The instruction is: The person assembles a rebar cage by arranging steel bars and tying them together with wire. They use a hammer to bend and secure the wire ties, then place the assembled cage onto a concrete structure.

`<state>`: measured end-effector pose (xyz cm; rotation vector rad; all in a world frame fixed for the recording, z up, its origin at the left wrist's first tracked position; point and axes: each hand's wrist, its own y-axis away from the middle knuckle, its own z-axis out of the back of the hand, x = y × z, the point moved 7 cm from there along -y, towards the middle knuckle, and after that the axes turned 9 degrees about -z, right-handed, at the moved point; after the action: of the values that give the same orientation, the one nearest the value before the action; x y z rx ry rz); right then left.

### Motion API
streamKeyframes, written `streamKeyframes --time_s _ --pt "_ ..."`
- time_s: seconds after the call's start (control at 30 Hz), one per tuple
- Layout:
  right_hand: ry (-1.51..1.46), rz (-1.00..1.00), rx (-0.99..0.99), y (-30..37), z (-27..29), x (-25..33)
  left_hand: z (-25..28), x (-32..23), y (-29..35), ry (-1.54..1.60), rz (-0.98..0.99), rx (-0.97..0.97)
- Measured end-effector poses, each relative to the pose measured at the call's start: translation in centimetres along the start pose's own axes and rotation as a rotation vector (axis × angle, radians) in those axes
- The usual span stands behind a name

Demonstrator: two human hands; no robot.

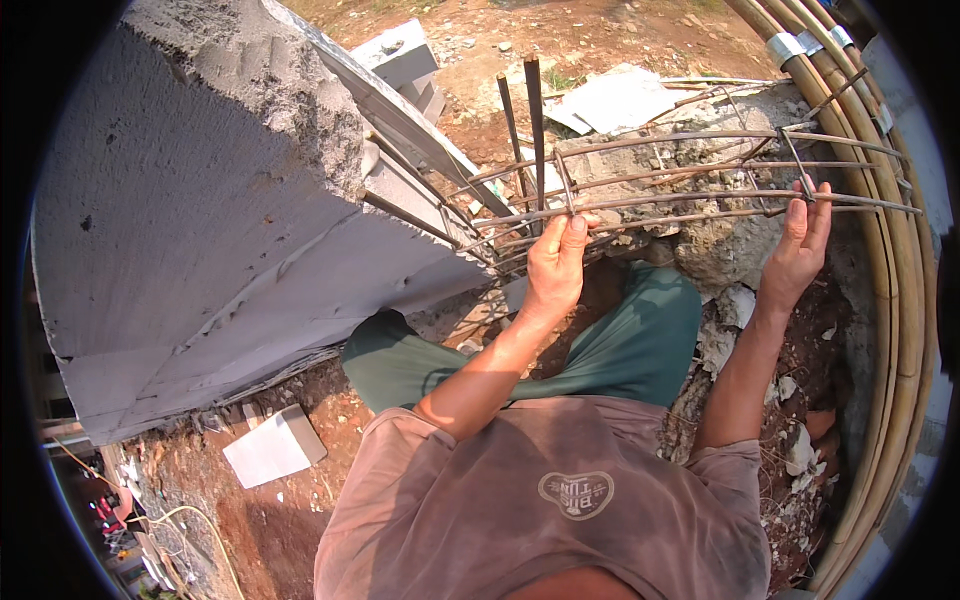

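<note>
A rebar cage [690, 198] of long thin steel bars tied with bent stirrups stretches across in front of me, over rough concrete. My left hand [557, 268] is closed on its near bars, thumb and fingers pinching at the foot of a stirrup [566, 180]. Farther right, my right hand [792, 262] grips the near bar beside another stirrup [795, 160], its fingers upright around the steel. The left end of the cage meets bars that stick out by the grey wall. Two dark upright rebars [536, 130] rise just behind my left hand.
A large grey wall [200, 240] with a broken top edge fills the left. Bundled bamboo poles [885, 280] curve along the right. Lumpy concrete [725, 245] lies beneath the cage. A pale block [275, 447] rests on the reddish dirt, and more blocks [400, 60] stand beyond the wall.
</note>
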<state>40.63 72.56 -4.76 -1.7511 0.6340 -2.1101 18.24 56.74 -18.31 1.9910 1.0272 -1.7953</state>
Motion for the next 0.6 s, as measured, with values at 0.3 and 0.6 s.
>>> streamKeyframes --time_s 0.3,0.6 --pt "-0.378 -0.145 -0.089 -1.8 0.8 2.4 -1.7 -0.9 -0.4 0.176 0.024 0.082" --pt "-0.285 0.132 -0.229 -3.8 12.3 11.1 -8.0 -9.6 3.1 0.308 -0.168 0.453"
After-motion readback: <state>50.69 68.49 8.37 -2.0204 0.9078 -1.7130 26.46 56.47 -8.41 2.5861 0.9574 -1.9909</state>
